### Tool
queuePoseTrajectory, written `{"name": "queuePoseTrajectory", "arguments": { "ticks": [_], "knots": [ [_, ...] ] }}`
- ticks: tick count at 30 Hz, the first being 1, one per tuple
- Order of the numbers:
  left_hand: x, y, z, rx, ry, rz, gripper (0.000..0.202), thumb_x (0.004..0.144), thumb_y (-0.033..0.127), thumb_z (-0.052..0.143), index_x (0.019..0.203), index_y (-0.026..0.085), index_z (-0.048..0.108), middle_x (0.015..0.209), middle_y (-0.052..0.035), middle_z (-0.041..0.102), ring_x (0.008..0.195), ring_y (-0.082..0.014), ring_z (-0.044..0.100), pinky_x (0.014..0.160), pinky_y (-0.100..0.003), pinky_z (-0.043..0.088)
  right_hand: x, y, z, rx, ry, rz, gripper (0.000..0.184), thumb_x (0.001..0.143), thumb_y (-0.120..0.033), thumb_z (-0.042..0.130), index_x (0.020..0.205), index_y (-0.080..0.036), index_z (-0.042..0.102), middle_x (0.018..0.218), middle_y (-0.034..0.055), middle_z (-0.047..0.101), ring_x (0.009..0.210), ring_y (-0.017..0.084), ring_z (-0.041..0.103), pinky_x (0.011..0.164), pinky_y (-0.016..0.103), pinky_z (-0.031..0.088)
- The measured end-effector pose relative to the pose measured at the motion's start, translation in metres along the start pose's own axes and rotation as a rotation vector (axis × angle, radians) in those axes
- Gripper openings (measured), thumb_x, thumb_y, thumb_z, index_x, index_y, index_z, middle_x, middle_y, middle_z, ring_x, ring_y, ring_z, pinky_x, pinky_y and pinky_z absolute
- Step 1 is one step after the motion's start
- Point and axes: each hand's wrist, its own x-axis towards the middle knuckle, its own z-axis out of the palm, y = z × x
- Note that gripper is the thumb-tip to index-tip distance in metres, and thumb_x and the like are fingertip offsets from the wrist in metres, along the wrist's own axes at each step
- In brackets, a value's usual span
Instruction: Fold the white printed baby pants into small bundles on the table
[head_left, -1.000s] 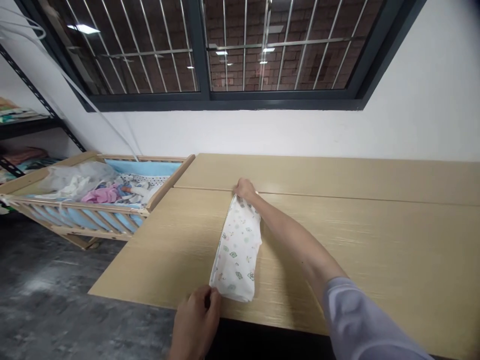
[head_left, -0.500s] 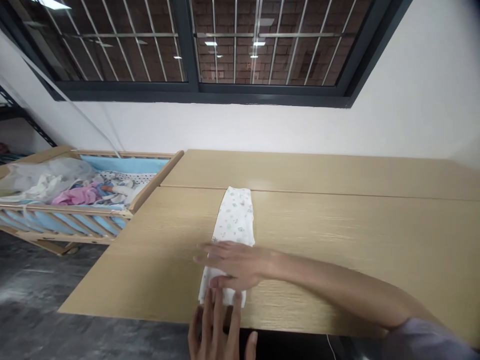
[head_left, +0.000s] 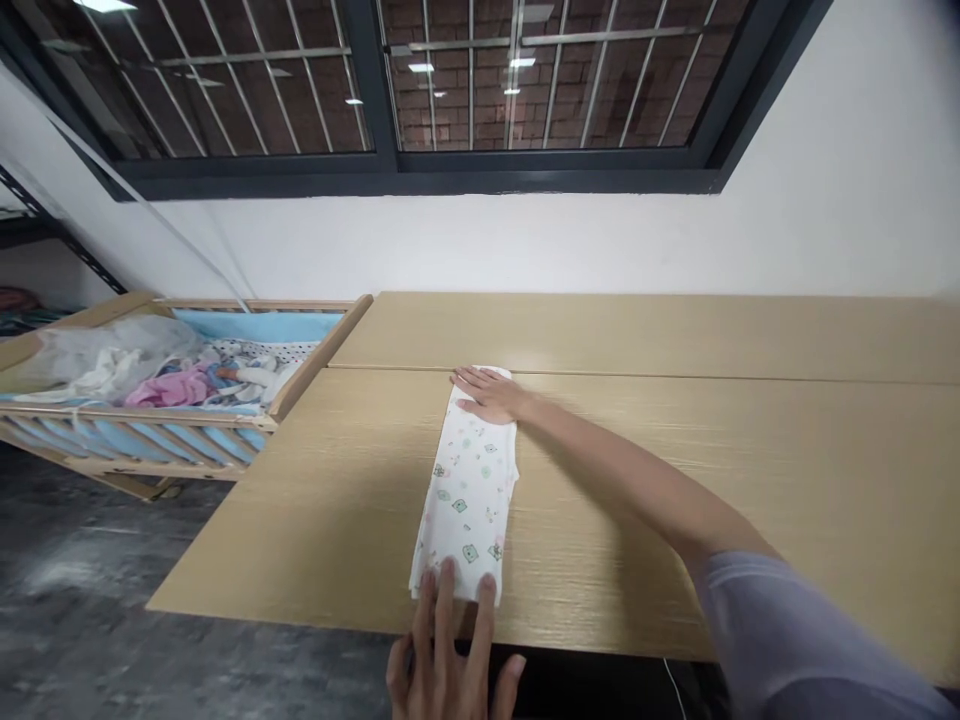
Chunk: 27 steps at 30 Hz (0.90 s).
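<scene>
A white baby garment with small green and pink prints [head_left: 466, 490] lies folded into a long narrow strip on the light wooden table [head_left: 675, 480], running from the near edge toward the middle seam. My left hand [head_left: 450, 660] lies flat with spread fingers on its near end at the table's edge. My right hand [head_left: 489, 392] presses flat on the far end, fingers pointing left, the arm reaching across the table in a lilac sleeve.
A wooden crib [head_left: 180, 385] with blue lining stands left of the table, holding several loose baby clothes, pink and white among them. A barred window [head_left: 420, 80] sits above the white wall. Dark shelving [head_left: 30, 250] shows at far left. Grey floor lies below.
My right hand slid from the near part of the strip along it to the far end. My left hand stayed flat on the near end.
</scene>
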Motion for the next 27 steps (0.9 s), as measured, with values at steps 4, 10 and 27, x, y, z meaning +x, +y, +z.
{"name": "queuePoseTrajectory", "arguments": {
  "ticks": [4, 10, 27],
  "knots": [
    [-0.002, 0.002, 0.003, 0.038, 0.015, 0.010, 0.054, 0.094, 0.041, 0.055, 0.147, 0.032, 0.049, 0.143, -0.0127, 0.060, 0.123, -0.0310, 0.061, 0.082, -0.044, 0.041, 0.015, 0.017, -0.003, -0.028, 0.044, 0.036, 0.069, 0.103, -0.055, 0.021, 0.161, -0.018, 0.021, 0.168, 0.0078, 0.015, 0.155, 0.025, 0.013, 0.126, 0.048, 0.009],
    [0.008, -0.009, -0.002, -0.004, 0.012, 0.066, 0.057, 0.090, 0.040, 0.059, 0.145, 0.028, 0.051, 0.140, -0.0134, 0.062, 0.119, -0.0323, 0.062, 0.080, -0.044, 0.044, -0.005, -0.017, -0.006, 0.045, 0.294, -0.035, 0.062, 0.104, -0.042, 0.031, 0.156, -0.010, 0.029, 0.165, 0.0187, 0.022, 0.154, 0.028, 0.017, 0.125, 0.050, 0.015],
    [0.034, -0.082, -0.026, -0.551, -0.084, 0.396, 0.036, 0.094, 0.003, 0.050, 0.112, 0.029, 0.068, 0.096, 0.0027, 0.076, 0.081, -0.0115, 0.068, 0.081, -0.027, 0.046, -0.246, -0.189, 0.007, 0.134, 0.185, -0.360, 0.037, 0.100, -0.018, 0.047, 0.136, -0.020, 0.059, 0.131, 0.0099, 0.068, 0.120, 0.025, 0.061, 0.102, 0.040, 0.052]
  ]
}}
